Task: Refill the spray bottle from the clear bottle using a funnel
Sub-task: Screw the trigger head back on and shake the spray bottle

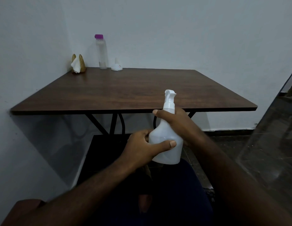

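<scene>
A translucent white spray bottle point(166, 132) with a white trigger head stands upright in both my hands, in front of and below the table's near edge. My left hand point(142, 147) grips its lower body, thumb across the front. My right hand point(176, 121) wraps its shoulder just under the white collar. Far back on the brown wooden table point(134, 90) stands the tall clear bottle point(101, 52) with a purple cap. A small white funnel point(116, 65) lies mouth down just right of it.
A napkin holder point(78, 64) with white tissue sits at the table's back left corner, against the wall. The table stands in a room corner on black metal legs point(109, 123). A glass panel point(272, 144) rises at the right. My dark-clothed lap is below the bottle.
</scene>
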Demonstrator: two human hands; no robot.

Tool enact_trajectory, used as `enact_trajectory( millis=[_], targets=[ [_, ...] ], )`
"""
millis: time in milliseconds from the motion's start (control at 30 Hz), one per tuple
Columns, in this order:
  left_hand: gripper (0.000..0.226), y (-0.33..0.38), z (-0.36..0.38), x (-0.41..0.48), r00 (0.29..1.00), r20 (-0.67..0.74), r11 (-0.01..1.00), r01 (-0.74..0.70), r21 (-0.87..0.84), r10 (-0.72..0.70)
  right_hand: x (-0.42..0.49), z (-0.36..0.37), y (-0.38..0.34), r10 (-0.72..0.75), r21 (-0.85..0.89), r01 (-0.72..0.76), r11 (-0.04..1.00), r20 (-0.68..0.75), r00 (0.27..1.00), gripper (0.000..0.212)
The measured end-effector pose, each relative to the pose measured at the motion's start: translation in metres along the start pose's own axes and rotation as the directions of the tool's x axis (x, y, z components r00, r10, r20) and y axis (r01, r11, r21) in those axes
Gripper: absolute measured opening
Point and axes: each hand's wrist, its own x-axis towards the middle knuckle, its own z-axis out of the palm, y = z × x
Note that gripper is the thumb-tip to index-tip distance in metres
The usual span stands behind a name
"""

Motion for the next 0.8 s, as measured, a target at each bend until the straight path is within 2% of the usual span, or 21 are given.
enact_trajectory(
  millis=[233,333,467,633,800],
  targets=[
    [0.047,-0.0038,0.0020,0.0011,1.000,-0.018,0.999,-0.008,0.040,0.009,-0.0015,-0.0012,0.0002,-0.058,-0.061,0.054,0.997,-0.063,0.996,0.026],
    [0.046,-0.0019,0.0006,0.0018,1.000,-0.006,1.000,-0.015,0.022,0.015,-0.0025,-0.0006,-0.0004,-0.043,-0.027,0.042,0.999,-0.044,0.998,0.032],
    [0.046,-0.0006,-0.0006,0.0014,1.000,0.010,1.000,-0.013,0.004,0.012,-0.0049,-0.0007,-0.0011,-0.029,0.022,0.029,0.999,-0.013,1.000,0.028],
    [0.040,-0.0035,0.0024,-0.0018,1.000,0.006,1.000,-0.004,-0.005,0.004,-0.0035,-0.0004,0.0012,-0.055,-0.083,0.049,0.995,-0.074,0.996,0.032],
    [0.044,-0.0017,-0.0012,-0.0006,1.000,0.029,0.999,-0.009,-0.032,0.010,-0.0044,0.0014,0.0018,-0.097,-0.067,0.089,0.994,-0.124,0.988,0.035]
  ],
)
